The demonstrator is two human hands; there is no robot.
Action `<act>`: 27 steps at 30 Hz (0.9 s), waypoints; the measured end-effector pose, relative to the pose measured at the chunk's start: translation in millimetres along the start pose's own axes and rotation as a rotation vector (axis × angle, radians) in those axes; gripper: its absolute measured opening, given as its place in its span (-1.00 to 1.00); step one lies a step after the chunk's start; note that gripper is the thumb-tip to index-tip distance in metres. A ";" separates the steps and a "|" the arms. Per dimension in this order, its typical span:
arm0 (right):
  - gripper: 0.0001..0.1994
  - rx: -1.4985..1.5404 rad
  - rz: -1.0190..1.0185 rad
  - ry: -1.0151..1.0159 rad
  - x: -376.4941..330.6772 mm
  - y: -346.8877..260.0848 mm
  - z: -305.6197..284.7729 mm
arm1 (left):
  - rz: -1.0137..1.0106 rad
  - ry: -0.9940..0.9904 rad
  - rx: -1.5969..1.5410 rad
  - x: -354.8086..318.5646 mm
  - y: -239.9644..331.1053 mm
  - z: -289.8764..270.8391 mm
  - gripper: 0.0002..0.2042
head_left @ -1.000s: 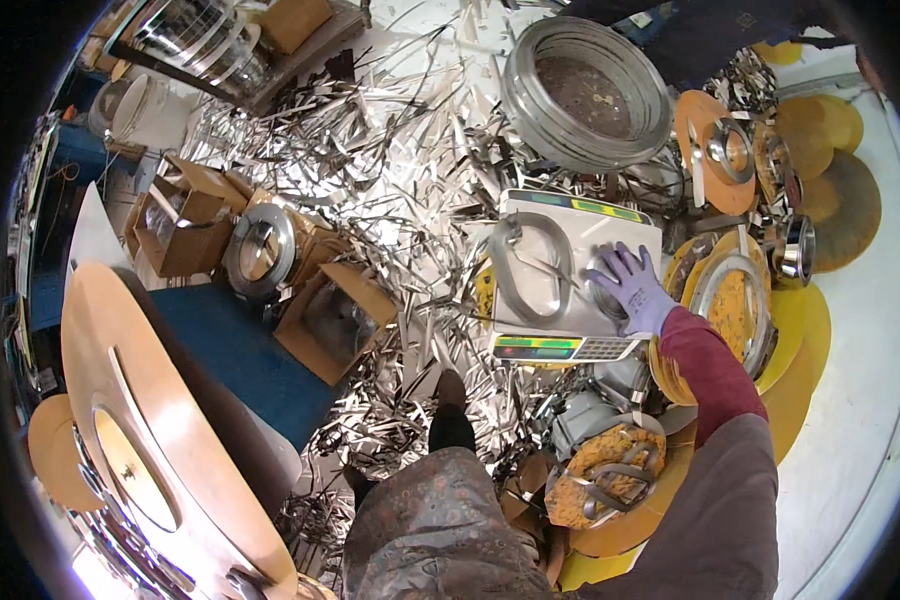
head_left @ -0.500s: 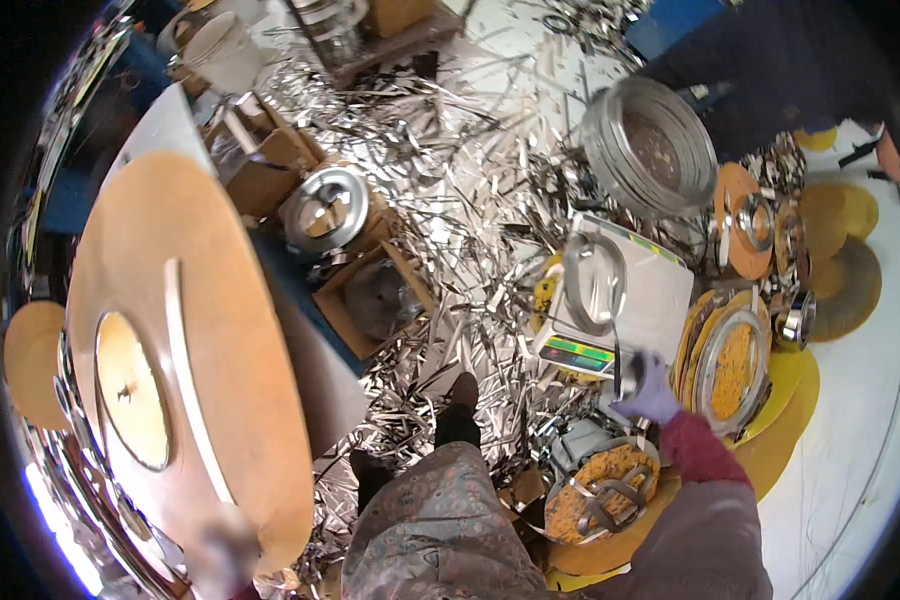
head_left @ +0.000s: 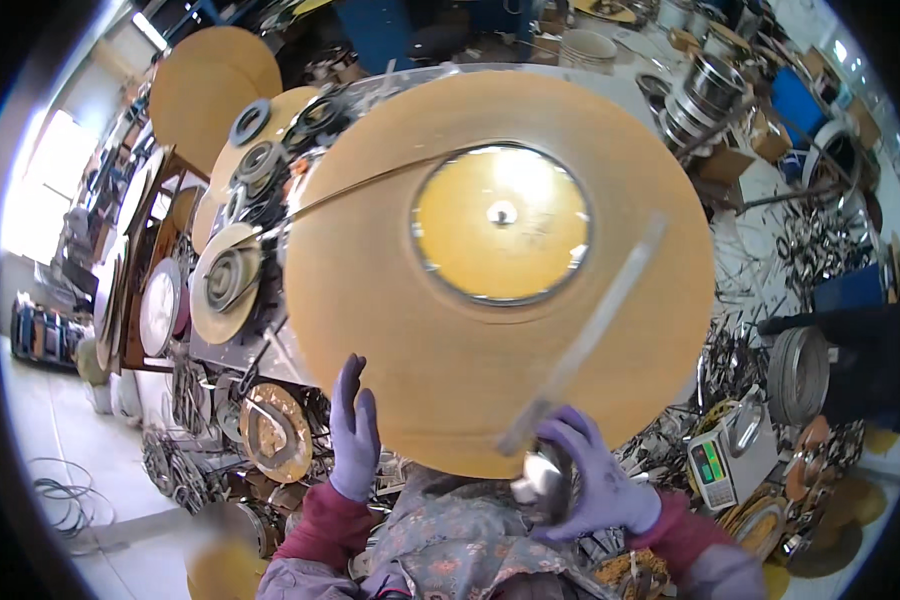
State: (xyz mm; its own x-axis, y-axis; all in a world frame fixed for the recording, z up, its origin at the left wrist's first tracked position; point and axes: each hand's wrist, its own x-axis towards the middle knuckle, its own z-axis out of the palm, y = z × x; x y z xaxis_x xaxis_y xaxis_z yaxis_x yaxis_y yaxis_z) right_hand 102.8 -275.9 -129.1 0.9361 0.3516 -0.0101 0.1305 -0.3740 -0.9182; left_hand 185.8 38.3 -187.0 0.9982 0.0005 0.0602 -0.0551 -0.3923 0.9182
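Note:
A large round tan board (head_left: 370,380) lies in front of me, with a yellow disc (head_left: 470,240) ringed by a dark metal band at its middle. My right hand (head_left: 600,485), in a purple glove, curls around a shiny coiled metal strip (head_left: 543,485) at the board's near edge. A pale straight strip (head_left: 610,310) lies across the board, its near end close to that hand. My left hand (head_left: 355,440), gloved too, is raised beside the near left edge with fingers stretched and nothing in it. A thin band (head_left: 370,185) runs from the yellow disc to the left.
Metal rings and coils (head_left: 260,165) crowd the table at the left. A digital scale (head_left: 730,455) carrying a ring stands at the right, near a stack of large metal hoops (head_left: 798,375). Metal strip scraps (head_left: 740,260) litter the floor. A person's dark sleeve (head_left: 865,360) shows at far right.
My view has swung left from the scale to the round board. My right hand has come from beside the scale to the board's near edge. My left hand now shows clearly, raised and spread.

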 end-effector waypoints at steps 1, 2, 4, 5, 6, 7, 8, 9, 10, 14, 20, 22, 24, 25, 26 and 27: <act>0.03 -0.175 -0.108 -0.032 44.1 -25.0 16.6 | -0.038 0.023 -0.129 9.0 -11.5 -25.5 -0.56; -0.01 -0.339 -0.223 -0.071 87.3 -45.9 36.6 | -0.071 0.053 -0.083 15.3 -22.8 -58.5 -0.55; 0.03 -0.559 -0.379 -0.153 163.2 -82.2 74.7 | -0.052 0.145 -0.062 28.4 -46.2 -124.0 -0.57; 0.03 -0.673 -0.362 -0.225 201.1 -94.3 93.1 | -0.065 0.192 -0.053 31.9 -58.6 -157.9 -0.57; 0.03 -0.783 -0.337 -0.295 235.4 -100.4 112.0 | -0.090 0.235 0.003 32.0 -67.5 -191.0 -0.59; 0.03 -0.895 -0.315 -0.362 266.2 -102.3 126.9 | -0.167 0.311 -0.014 28.9 -72.4 -218.0 -0.60; 0.04 -0.938 -0.250 -0.392 293.8 -96.2 139.8 | -0.164 0.326 0.009 25.9 -84.9 -245.5 -0.60; 0.05 -0.979 -0.183 -0.419 318.7 -85.9 151.5 | -0.160 0.340 0.033 22.1 -93.6 -267.8 -0.60; 0.07 -1.025 -0.114 -0.446 337.5 -78.0 161.8 | -0.238 0.385 0.005 20.4 -96.3 -281.0 -0.60; 0.08 -1.116 0.099 -0.498 368.7 -53.2 179.6 | -0.249 0.279 0.188 5.8 -127.8 -305.3 -0.60; 0.19 -0.974 0.087 -0.190 335.0 -45.6 157.4 | -0.094 0.010 0.326 38.5 -116.9 -264.1 -0.53; 0.11 -0.754 -0.031 0.139 282.6 -44.5 117.8 | 0.082 -0.160 0.473 68.9 -93.3 -242.4 -0.45; -0.24 -0.540 0.152 0.592 203.2 -9.3 93.4 | 0.223 -0.352 0.593 91.6 -78.7 -226.8 -0.35; -0.42 -0.314 0.272 0.930 151.8 15.2 84.1 | 0.270 -0.388 0.589 103.7 -74.7 -211.8 -0.34; -0.53 -0.340 0.339 1.140 91.7 44.9 67.0 | 0.323 -0.427 0.588 117.5 -70.1 -196.9 -0.33; -0.58 -0.324 0.429 1.282 26.6 75.2 60.9 | 0.373 -0.469 0.596 126.6 -68.8 -187.0 -0.32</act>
State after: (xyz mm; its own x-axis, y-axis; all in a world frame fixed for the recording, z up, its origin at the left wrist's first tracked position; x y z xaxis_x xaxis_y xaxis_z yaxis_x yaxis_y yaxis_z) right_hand 117.6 -242.3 -222.6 0.5419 -0.7980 0.2637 -0.3361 -0.4934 -0.8023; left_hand 311.5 237.4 -169.4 0.8308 -0.5558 0.0290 -0.4928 -0.7105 0.5024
